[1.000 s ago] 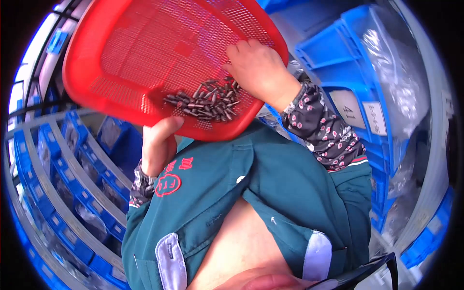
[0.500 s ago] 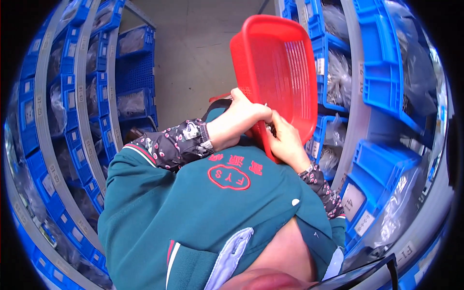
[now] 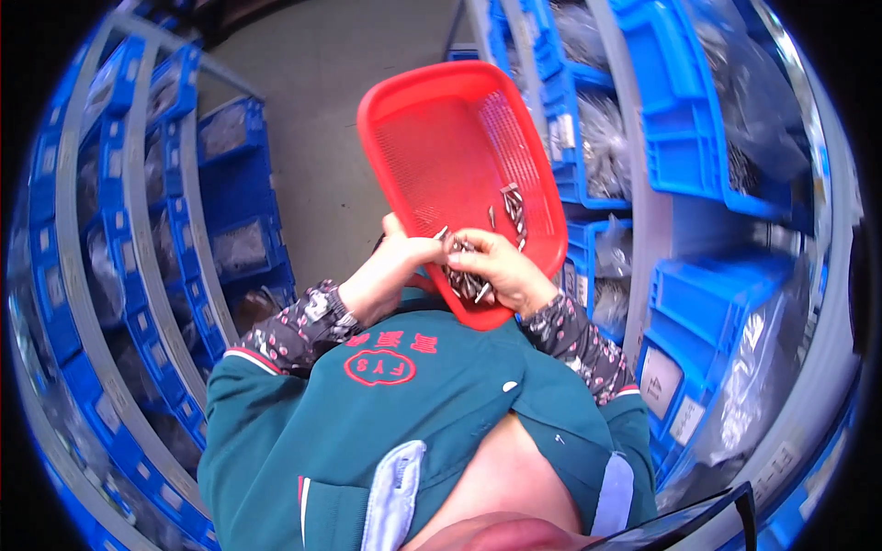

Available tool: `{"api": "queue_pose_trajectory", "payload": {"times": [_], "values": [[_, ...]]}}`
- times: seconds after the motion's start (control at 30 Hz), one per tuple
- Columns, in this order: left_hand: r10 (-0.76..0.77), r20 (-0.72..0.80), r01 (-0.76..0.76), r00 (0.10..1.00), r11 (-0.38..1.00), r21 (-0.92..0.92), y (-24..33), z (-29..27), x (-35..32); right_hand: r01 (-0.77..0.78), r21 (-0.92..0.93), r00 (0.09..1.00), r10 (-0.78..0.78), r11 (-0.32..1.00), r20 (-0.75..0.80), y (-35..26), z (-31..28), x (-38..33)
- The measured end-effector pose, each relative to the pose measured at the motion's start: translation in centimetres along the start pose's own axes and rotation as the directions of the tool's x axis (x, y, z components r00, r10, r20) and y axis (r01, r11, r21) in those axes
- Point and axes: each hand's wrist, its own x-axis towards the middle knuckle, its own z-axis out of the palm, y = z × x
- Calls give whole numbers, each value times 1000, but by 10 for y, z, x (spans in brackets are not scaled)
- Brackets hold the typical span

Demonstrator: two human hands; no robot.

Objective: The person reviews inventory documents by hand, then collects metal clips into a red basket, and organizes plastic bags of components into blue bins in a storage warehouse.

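A red mesh plastic basket (image 3: pixel 441 147) is held tilted in front of my chest, its near end lowest. My left hand (image 3: pixel 397 264) grips the basket's near left rim. My right hand (image 3: pixel 496 266) lies inside the near end, its fingers closed over a heap of small dark metal pins (image 3: pixel 467 281). A few loose pins (image 3: pixel 513 207) lie higher up on the mesh floor. Patterned sleeve covers and a green work jacket (image 3: pixel 413 413) fill the lower part of the view.
Shelving with blue plastic bins (image 3: pixel 707 101) holding bagged parts runs close along my right. More blue bins (image 3: pixel 230 248) line racks on my left. A grey floor aisle (image 3: pixel 312 101) lies between them.
The view has swung around from one rack side to the aisle. The basket went from lying flat overhead to standing on edge and now tilts with the pins gathered under my right hand.
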Motion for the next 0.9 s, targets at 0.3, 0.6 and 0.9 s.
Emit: {"api": "queue_pose_trajectory", "payload": {"times": [0.3, 0.6, 0.9], "values": [[46, 227, -9, 973, 987, -162, 22, -24, 30, 286, 132, 958, -280, 949, -61, -33, -2, 9], [-83, 305, 134, 949, 980, -151, 47, -34, 59, 636, 152, 758, -577, 756, -303, -67, 21, -60], [-100, 283, 120, 954, 991, -53, 62, -39, 79, 968, 152, 249, -734, 198, -631, -18, 67, -223]]}}
